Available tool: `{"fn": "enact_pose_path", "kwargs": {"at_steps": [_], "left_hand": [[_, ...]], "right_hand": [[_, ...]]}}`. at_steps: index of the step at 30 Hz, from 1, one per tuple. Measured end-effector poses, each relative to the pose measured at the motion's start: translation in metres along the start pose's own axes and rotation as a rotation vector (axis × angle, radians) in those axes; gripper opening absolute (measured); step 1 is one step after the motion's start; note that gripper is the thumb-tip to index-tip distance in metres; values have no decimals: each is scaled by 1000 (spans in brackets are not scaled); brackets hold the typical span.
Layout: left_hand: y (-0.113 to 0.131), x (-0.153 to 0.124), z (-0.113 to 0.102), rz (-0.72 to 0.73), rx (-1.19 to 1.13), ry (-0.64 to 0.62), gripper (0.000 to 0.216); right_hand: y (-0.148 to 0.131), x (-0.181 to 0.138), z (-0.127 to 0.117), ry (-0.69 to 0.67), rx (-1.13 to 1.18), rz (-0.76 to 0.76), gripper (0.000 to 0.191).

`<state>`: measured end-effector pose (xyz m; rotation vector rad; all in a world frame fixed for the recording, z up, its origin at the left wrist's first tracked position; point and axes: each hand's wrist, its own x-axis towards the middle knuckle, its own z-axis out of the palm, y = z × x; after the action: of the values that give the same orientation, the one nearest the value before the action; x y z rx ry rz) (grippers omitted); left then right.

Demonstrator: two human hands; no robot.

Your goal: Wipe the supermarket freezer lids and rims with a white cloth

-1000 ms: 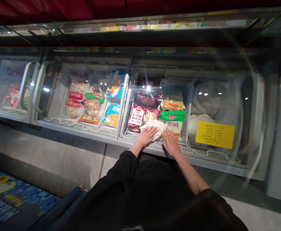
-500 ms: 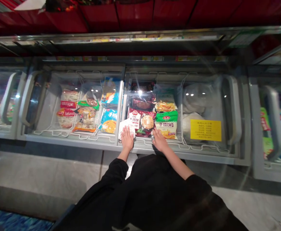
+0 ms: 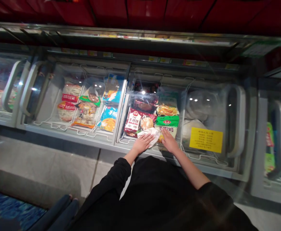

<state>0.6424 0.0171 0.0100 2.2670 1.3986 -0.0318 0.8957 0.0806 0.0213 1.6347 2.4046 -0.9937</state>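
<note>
My left hand (image 3: pixel 143 143) holds a crumpled white cloth (image 3: pixel 154 133) against the clear sliding lid (image 3: pixel 165 69) of a chest freezer, its fingers bent a little over the cloth. Just to the right, my right hand (image 3: pixel 169 140) rests on the same lid with fingers outstretched and nothing held. Below the lid lie a dark red food packet (image 3: pixel 133 121) and a green and white packet (image 3: pixel 167 121), both partly covered by the cloth or my hands.
A yellow notice (image 3: pixel 206 140) is on the right part of the lid, beside a grey handle (image 3: pixel 239 121). To the left, a second lid (image 3: pixel 50 110) covers several bagged foods. Neighbouring freezers flank this one. At the lower left, a person's legs (image 3: pixel 58 211) show.
My left hand has slid the white cloth to the right across the lid, closer to my right hand. My right hand has shifted slightly right. The view has tilted.
</note>
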Motion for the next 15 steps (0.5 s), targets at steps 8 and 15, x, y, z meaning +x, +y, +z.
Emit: {"fn": "enact_pose_path", "kwargs": {"at_steps": [8, 15], "left_hand": [[-72, -6, -41, -822, -17, 206, 66], [5, 96, -30, -1007, -45, 268, 73]], "right_hand": [[24, 0, -8, 21, 20, 18, 70], [28, 3, -11, -22, 34, 15, 66]]}}
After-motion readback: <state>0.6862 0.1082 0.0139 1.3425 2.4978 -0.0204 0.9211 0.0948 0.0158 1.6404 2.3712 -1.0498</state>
